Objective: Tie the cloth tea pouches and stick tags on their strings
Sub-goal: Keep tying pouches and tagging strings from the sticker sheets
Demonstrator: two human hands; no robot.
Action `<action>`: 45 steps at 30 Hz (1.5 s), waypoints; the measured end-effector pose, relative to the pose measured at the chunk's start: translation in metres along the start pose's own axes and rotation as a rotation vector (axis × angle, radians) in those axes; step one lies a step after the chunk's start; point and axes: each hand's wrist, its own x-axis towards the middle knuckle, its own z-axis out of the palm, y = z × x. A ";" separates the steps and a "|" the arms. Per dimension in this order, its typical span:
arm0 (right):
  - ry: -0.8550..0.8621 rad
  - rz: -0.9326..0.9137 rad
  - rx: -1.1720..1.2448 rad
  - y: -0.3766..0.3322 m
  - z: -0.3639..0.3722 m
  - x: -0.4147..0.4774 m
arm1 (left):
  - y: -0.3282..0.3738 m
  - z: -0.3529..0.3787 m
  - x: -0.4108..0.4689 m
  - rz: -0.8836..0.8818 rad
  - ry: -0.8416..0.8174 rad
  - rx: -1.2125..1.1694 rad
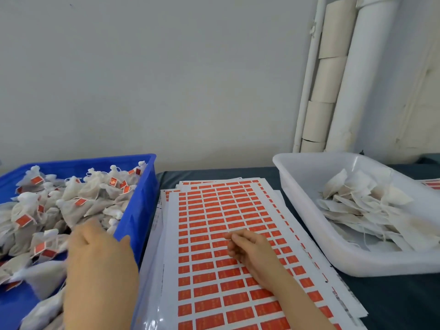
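Looks like a finished one just binned: left hand (100, 253) in the blue plastic crate (140, 210) of tied, red-tagged white cloth pouches (78, 194), grip can't tell; right hand (252, 251) curled over the sheet of red rectangular stickers (214, 210), pinch unclear; next needs an untied flat pouch (357, 210) from the white plastic tub (300, 182).

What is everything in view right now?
blue crate: one, blue, left
tagged pouches: many, white with orange-red tags, in the blue crate
tag sheets: stack, white with orange-red tags, centre
white tray: one, white, right
untagged pouches: pile, off-white, in the white tray
table cover: one, dark, underneath
pipes: two, white, back right
cardboard tubes: several, beige, between the pipes
left hand: one, over the blue crate, blurred
right hand: one, over the tag sheets, fingers curled
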 end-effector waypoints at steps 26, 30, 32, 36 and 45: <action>0.075 0.424 -1.348 -0.114 -0.164 -0.067 | -0.042 0.109 -0.031 0.392 -0.666 0.421; 0.076 0.411 -1.334 -0.118 -0.163 -0.070 | -0.049 0.111 -0.034 0.422 -0.611 0.334; 0.065 0.402 -1.320 -0.118 -0.161 -0.069 | -0.050 0.111 -0.035 0.427 -0.584 0.312; 0.117 0.352 -1.286 -0.114 -0.160 -0.065 | -0.053 0.110 -0.038 0.423 -0.525 0.253; 0.523 0.066 -0.909 -0.115 -0.160 -0.058 | -0.057 0.111 -0.042 0.495 -0.492 0.261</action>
